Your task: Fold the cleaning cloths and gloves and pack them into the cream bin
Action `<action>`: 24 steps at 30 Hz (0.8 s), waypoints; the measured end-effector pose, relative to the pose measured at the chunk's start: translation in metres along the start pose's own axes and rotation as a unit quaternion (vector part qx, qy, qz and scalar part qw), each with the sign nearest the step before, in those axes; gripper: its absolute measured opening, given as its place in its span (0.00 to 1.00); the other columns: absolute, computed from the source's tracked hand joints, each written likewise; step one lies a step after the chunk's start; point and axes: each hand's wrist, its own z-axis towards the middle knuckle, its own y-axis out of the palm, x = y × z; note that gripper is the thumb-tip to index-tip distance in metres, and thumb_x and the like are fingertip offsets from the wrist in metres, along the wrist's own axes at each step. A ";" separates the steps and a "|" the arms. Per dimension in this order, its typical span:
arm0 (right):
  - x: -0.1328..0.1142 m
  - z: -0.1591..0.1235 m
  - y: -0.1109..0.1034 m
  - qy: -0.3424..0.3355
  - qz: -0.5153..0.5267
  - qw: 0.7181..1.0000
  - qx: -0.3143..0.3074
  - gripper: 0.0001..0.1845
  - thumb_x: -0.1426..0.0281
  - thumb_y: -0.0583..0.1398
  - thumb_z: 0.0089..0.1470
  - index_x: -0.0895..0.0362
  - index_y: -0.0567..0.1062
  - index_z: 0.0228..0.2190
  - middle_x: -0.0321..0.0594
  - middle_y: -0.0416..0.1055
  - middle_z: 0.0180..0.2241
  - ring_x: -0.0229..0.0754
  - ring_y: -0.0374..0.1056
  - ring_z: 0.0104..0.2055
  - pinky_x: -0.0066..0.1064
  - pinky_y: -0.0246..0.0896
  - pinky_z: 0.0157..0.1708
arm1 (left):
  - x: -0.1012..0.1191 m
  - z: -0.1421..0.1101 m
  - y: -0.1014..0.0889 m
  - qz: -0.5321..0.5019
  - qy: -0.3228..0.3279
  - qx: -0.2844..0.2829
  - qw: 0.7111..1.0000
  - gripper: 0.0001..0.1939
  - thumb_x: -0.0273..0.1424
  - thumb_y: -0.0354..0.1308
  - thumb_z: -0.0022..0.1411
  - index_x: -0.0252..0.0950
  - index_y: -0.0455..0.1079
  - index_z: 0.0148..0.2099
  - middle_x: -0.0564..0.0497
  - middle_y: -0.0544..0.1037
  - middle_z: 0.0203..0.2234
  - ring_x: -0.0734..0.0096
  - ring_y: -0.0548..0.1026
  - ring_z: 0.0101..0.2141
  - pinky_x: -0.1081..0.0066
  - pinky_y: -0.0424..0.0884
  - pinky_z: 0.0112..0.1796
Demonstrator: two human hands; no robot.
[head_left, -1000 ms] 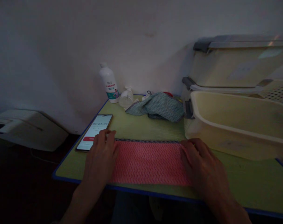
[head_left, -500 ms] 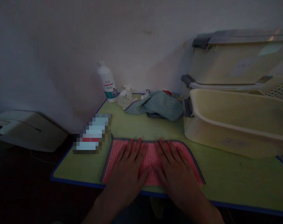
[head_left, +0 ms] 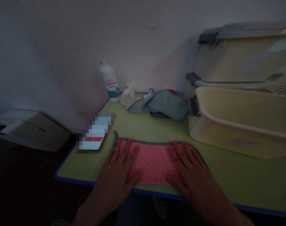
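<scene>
A pink cleaning cloth [head_left: 152,163] with a dark checked border lies spread on the table near its front edge. My left hand [head_left: 117,169] rests flat on the cloth's left part, fingers apart and pointing away from me. On the right part lies my right hand [head_left: 191,166], also flat with spread fingers. Bare pink fabric shows between the two hands. Parts of the cloth's side edges are hidden beneath them. A small loop of the border sticks up at the far left corner.
A phone [head_left: 96,131], blurred out, lies at the left. Behind stand a white bottle [head_left: 111,83] and a clear pump bottle [head_left: 128,96], beside a crumpled blue-green cloth [head_left: 167,105]. An open cream bin [head_left: 228,135] stands right, before a lidded box [head_left: 234,59]. The table [head_left: 228,175] has a blue edge.
My hands have slid apart, the left one leftward and the right one rightward, over the pink cloth. More of its middle shows now. The view has shifted slightly.
</scene>
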 end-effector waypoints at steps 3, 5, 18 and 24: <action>0.006 -0.011 -0.007 -0.052 0.010 0.999 0.002 0.42 0.52 0.54 0.53 0.63 0.50 0.61 0.54 0.52 0.61 0.57 0.45 0.64 0.53 0.55 0.54 | -0.001 0.002 -0.002 -0.008 0.012 -0.005 1.000 0.31 0.45 0.46 0.63 0.44 0.46 0.66 0.46 0.50 0.64 0.48 0.47 0.63 0.50 0.59 0.56; 0.008 -0.019 -0.012 -0.078 0.012 0.997 0.007 0.47 0.50 0.56 0.50 0.62 0.47 0.62 0.53 0.50 0.62 0.58 0.43 0.64 0.53 0.57 0.53 | -0.002 0.004 -0.003 -0.011 0.024 -0.014 1.000 0.32 0.46 0.46 0.63 0.44 0.45 0.66 0.47 0.50 0.64 0.49 0.47 0.63 0.50 0.58 0.56; 0.045 -0.066 -0.047 -0.050 0.120 0.990 -0.055 0.22 0.70 0.52 0.58 0.51 0.67 0.54 0.40 0.66 0.54 0.44 0.67 0.51 0.33 0.67 0.48 | -0.008 0.039 -0.001 -0.045 0.109 -0.051 0.992 0.32 0.49 0.41 0.63 0.42 0.47 0.65 0.45 0.47 0.65 0.53 0.44 0.63 0.53 0.52 0.59; 0.057 -0.061 -0.071 -0.068 0.116 0.991 -0.024 0.18 0.70 0.50 0.58 0.48 0.75 0.44 0.39 0.76 0.41 0.43 0.73 0.41 0.33 0.71 0.42 | -0.008 0.025 -0.009 -0.059 0.127 -0.035 0.989 0.29 0.44 0.42 0.66 0.41 0.46 0.65 0.45 0.50 0.64 0.59 0.47 0.63 0.57 0.54 0.59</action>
